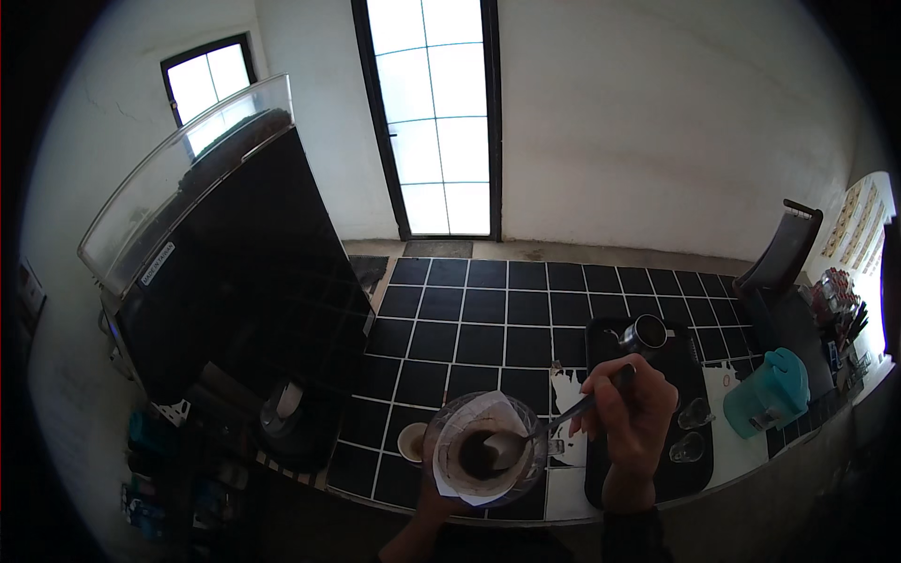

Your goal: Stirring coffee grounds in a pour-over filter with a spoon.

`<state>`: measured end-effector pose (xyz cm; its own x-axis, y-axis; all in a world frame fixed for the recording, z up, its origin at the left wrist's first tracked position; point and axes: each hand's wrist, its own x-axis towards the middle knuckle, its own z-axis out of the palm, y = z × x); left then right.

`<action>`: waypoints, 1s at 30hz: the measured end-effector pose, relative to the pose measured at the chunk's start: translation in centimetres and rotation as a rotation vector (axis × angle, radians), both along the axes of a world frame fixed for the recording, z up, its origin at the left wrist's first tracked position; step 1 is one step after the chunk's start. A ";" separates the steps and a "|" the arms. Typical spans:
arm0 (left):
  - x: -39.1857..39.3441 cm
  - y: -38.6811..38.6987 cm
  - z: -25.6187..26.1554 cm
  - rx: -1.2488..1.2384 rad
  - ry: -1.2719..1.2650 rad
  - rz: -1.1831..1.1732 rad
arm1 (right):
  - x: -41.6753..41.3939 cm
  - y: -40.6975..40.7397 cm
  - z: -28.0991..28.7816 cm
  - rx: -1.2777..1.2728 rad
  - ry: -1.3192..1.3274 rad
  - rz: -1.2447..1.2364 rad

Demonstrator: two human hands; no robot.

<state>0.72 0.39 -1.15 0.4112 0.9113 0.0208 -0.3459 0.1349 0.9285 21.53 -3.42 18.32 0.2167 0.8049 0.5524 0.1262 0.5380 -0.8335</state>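
Note:
A clear coffee dripper [538,461] with a handle on its right side stands at the counter's front. Inside it sits a white paper filter [486,407] holding dark ground coffee [476,457]. My right hand [633,415] grips the handle of a metal spoon [574,415], whose bowl is inside the filter over the grounds. My left hand [435,501] is at the dripper's lower left side, its fingers mostly hidden beneath it. Close by on the left is a small cup [413,442] with a pale inside.
A black tray [598,450] on the right carries a steel cup [644,334] and two small glasses [695,414]. Beyond it stands a teal lidded pitcher [767,394]. A large black machine [246,260] with a clear hopper [190,155] rises on the left of the black-tiled counter [486,310].

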 end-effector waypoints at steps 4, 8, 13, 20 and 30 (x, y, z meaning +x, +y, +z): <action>-0.1 0.1 0.9 -0.079 -0.068 -0.079 | 0.0 0.1 -0.1 0.002 -0.018 0.002; -0.2 -0.6 0.6 -0.120 -0.070 -0.006 | 0.1 0.2 -0.2 0.001 0.002 0.029; 0.1 -1.0 1.7 -0.099 -0.046 0.036 | 0.1 0.3 -0.5 0.005 0.041 0.001; -0.4 -0.6 -0.3 -0.096 -0.056 0.023 | 0.0 0.4 -0.7 0.011 0.068 -0.001; -0.6 0.3 -2.5 -0.166 -0.077 -0.007 | -0.2 0.3 -0.4 0.000 0.054 -0.011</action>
